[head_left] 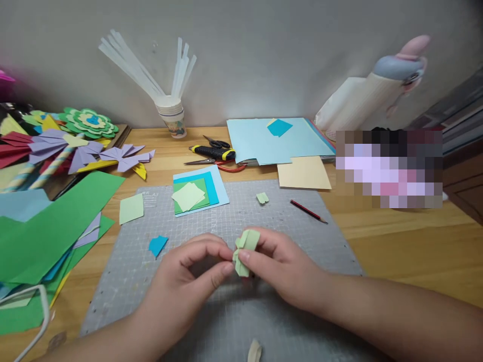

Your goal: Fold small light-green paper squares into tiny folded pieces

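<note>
Both my hands meet over the grey cutting mat (302, 241) on a small folded piece of pale green paper (245, 249). My left hand (188, 281) pinches its left edge between thumb and forefinger. My right hand (281, 266) grips it from the right, thumb on the front. A second small folded green piece (262, 198) lies on the mat further back. A blue paper scrap (157, 245) lies on the mat to the left of my left hand.
A stack of blue and green paper squares (199, 193), a red pencil (307, 210), scissors (213, 151), light blue and tan sheets (279, 141), a cup of white strips (172, 118), large green sheets (49, 226) and purple folded bows (113, 156) surround the mat.
</note>
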The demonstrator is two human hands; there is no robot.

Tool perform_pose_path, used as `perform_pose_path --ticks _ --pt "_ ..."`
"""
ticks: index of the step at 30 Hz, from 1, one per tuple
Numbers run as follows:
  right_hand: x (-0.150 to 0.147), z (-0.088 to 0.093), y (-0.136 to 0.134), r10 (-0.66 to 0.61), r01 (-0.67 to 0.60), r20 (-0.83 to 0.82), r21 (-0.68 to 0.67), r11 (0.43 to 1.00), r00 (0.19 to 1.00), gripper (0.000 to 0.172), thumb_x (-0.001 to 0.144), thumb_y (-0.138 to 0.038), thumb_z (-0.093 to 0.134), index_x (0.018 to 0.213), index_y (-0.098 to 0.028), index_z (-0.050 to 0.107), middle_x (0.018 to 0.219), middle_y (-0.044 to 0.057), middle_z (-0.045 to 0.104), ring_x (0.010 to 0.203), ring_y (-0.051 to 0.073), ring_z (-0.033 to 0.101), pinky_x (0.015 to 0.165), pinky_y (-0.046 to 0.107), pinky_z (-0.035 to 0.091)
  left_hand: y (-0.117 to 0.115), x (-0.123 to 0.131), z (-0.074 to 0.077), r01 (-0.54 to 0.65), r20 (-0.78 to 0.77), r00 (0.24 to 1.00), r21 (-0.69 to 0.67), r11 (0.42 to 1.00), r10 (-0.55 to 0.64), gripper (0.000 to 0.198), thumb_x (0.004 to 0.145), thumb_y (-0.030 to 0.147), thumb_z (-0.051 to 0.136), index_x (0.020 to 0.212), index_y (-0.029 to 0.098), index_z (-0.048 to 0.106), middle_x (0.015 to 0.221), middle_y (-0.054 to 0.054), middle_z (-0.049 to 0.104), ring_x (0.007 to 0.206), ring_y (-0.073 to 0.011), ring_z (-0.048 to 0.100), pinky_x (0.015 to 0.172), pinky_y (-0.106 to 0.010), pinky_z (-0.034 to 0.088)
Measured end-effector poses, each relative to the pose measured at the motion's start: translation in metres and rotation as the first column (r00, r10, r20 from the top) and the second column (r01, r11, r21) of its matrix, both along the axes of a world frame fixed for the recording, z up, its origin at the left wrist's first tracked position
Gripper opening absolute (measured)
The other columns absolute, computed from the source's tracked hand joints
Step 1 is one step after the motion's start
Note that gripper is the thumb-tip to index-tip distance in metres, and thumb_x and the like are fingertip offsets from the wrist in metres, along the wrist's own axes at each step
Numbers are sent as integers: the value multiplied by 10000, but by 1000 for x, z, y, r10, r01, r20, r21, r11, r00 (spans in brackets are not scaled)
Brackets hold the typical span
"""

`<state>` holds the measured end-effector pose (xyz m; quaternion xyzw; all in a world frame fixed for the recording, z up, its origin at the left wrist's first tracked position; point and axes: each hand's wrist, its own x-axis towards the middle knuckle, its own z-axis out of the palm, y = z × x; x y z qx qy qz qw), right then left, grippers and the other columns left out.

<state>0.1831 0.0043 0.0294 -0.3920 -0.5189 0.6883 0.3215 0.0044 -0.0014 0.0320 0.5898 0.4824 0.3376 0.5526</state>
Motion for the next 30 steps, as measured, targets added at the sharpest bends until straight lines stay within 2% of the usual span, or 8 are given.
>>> perform_pose_path --ticks 5,8,12,15,20,24,30 --pt "-6 21 -1 -88 88 -20 -32 996 996 159 807 -274 524 690 -165 518 611 -36 535 538 88 486 532 219 380 -9 13 18 -105 177 975 -175 979 136 120 784 311 644 776 192 657 731 -3 655 742 -151 587 726 -258 435" --pt "-13 24 5 -175 175 -6 -14 984 985 148 792 -247 507 668 -168 524 595 -39 547 513 84 483 493 212 360 -6 23 23 -170 236 944 -248 954 230 183 776 341 639 740 162 636 715 -14 639 735 -156 583 715 -264 428" --pt "-22 9 11 -294 295 -47 19 955 955 106 763 -242 537 687 -168 537 606 -46 549 533 85 485 496 209 358 -1 32 6 -307 261 887 -285 908 382 164 732 313 682 739 158 629 671 13 613 648 -118 554 633 -223 405" --pt "-24 -8 12 -279 279 -71 -2 960 958 108 765 -264 556 709 -173 539 619 -47 549 558 92 499 526 215 378 -1 33 -9 -352 274 855 -317 881 440 170 719 301 707 726 155 619 616 26 595 591 -103 538 587 -198 399" --pt "-20 -20 15 -239 236 -125 -41 971 963 138 783 -273 570 703 -168 531 626 -34 550 571 94 484 551 220 398 2 29 -17 -263 330 867 -333 906 373 141 737 264 707 726 144 632 635 5 637 609 -109 581 628 -209 450" --pt "-15 -17 19 -260 247 -153 -101 964 953 186 784 -313 592 693 -164 529 604 -37 534 544 85 446 534 215 381 9 25 -16 -131 469 812 -433 892 347 126 725 249 717 780 142 681 748 -38 697 695 -147 627 715 -268 495" --pt "-12 -18 18 -239 210 -224 -147 967 945 190 779 -328 608 710 -174 520 609 -37 517 562 98 457 562 229 388 14 22 -15 -59 451 845 -458 887 289 122 723 270 727 738 149 712 693 -40 696 669 -135 615 701 -249 488"
